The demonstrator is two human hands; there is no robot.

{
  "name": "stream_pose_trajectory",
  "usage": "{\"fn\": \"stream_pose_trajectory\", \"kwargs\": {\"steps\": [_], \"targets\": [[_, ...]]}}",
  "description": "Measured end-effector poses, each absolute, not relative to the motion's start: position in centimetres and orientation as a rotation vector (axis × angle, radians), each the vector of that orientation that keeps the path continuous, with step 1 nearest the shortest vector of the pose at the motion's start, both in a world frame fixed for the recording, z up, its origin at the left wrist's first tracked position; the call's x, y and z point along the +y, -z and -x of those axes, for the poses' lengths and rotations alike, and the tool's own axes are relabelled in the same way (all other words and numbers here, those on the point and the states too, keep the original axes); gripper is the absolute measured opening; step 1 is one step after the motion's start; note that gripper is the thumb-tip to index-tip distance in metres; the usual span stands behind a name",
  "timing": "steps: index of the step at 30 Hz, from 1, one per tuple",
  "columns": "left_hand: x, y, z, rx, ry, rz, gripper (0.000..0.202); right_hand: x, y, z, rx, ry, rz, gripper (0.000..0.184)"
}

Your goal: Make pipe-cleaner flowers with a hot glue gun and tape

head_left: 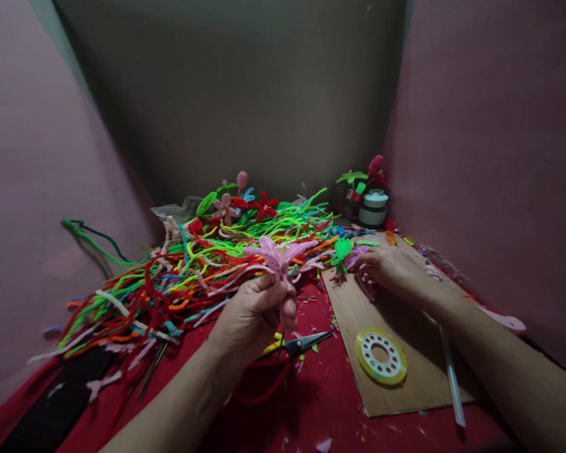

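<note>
My left hand (259, 308) pinches the base of a pink pipe-cleaner flower (279, 255), its petals spreading upward and a thin dark stem hanging below. On the right, my right hand (389, 267) reaches over the wooden board (346, 343), fingers curled down at purple pipe-cleaner pieces (366, 283); whether it grips one is hidden. Just left of those pieces is a green pipe-cleaner bundle (342, 251). Scissors (309, 341) with yellow handles lie under my left hand on the red cloth (311, 390).
A large heap of coloured pipe cleaners (170, 283) covers the left and back, with finished flowers (264, 206) behind it. A tape roll (381, 356) and a clear stick (451, 377) lie on the board. A pale jar (373, 207) stands at the back right, near pink walls (490, 157).
</note>
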State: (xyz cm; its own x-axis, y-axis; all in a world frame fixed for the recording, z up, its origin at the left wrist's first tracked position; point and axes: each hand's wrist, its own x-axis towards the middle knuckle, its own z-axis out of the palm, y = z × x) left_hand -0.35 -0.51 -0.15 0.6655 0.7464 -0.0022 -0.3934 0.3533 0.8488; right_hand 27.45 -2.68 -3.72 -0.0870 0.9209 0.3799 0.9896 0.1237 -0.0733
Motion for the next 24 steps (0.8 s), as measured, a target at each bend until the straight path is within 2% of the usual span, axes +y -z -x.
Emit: {"fn": "stream_pose_trajectory", "kwargs": {"steps": [3,8,13,18,24], "targets": [[-0.5,0.1,0.4,0.417,-0.764,-0.961,0.017,-2.2,4.2,-27.1,-2.136,0.356,1.826,0.024],[-0.5,0.1,0.4,0.418,-0.770,-0.962,0.018,-2.6,3.6,-26.4,-2.131,0.461,1.725,0.019],[-0.9,0.5,0.0,0.442,-0.775,-0.903,0.018,-3.8,2.5,-25.1,-1.786,0.448,1.328,0.015],[-1.5,1.0,-0.5,0.467,-0.798,-0.863,0.018,-6.3,0.8,-21.6,-1.468,0.056,1.246,0.018],[-2.0,0.8,-0.8,0.405,-0.822,-0.911,0.019,-9.1,-0.2,-17.7,-1.180,-0.665,1.116,0.024]]}}
